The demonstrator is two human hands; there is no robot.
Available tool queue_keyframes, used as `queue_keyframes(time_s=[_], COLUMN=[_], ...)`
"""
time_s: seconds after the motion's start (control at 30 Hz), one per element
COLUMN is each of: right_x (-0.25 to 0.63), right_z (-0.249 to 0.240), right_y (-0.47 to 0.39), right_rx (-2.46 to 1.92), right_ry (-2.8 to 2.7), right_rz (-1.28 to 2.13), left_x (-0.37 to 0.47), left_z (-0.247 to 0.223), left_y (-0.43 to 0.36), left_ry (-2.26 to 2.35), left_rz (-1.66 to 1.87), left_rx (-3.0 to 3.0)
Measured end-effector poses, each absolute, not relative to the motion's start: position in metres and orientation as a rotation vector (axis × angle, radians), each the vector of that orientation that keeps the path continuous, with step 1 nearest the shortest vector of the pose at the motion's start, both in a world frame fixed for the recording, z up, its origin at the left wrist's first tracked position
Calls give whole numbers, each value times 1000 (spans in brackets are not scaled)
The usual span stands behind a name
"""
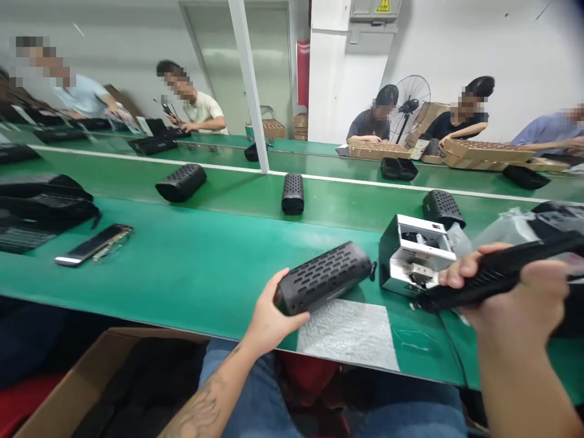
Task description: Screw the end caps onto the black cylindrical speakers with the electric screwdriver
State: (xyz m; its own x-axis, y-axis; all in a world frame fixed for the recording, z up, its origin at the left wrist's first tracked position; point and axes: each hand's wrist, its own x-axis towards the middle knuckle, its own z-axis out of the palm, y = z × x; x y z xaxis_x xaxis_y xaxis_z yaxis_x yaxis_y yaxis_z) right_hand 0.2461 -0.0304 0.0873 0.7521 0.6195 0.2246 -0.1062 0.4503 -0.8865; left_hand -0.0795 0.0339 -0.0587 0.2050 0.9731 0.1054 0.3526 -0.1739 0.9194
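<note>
My left hand (278, 313) grips the left end of a black perforated speaker (326, 277), which lies tilted over the green table near its front edge. A sheet of bubble wrap (349, 334) lies partly beneath it. My right hand (515, 292) is wrapped round a long black ribbed object (493, 274), blurred, held above the table at the right. Just left of that object stands a black and white machine (413, 255) with an open front. A small black loop hangs at the speaker's right end.
More speakers (292, 193) stand along the belt behind. A phone (93, 244) and black bags (43, 204) lie at the left. Plastic-wrapped items are at the right, an open carton (98, 365) below left. Several people work across the tables. A cable runs down near the front edge.
</note>
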Motion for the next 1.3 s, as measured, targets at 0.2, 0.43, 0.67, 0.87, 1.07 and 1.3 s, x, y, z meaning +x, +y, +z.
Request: queue_keyframes(time_s=[0.2,0.43,0.67,0.87,1.07,1.3], right_x=[235,228,256,257,242,236], right_z=[58,16,-11,-29,-8,27], right_y=[-22,-38,-53,-54,-54,-80], right_rx=[-915,-796,-833,-749,-739,-709], right_ry=[-665,-757,-715,-650,-757,-890], right_rz=[932,1165,1101,1160,1128,1020], left_x=[15,135,155,110,81,7], left_z=[-48,-44,-67,-61,-42,-29], left_y=[148,263,289,313,353,278], left_ry=[1462,1563,1582,2003,2053,1733], left_rz=[1171,1186,1180,1436,1343,1408], left_rx=[1711,1658,1755,1643,1234,1238])
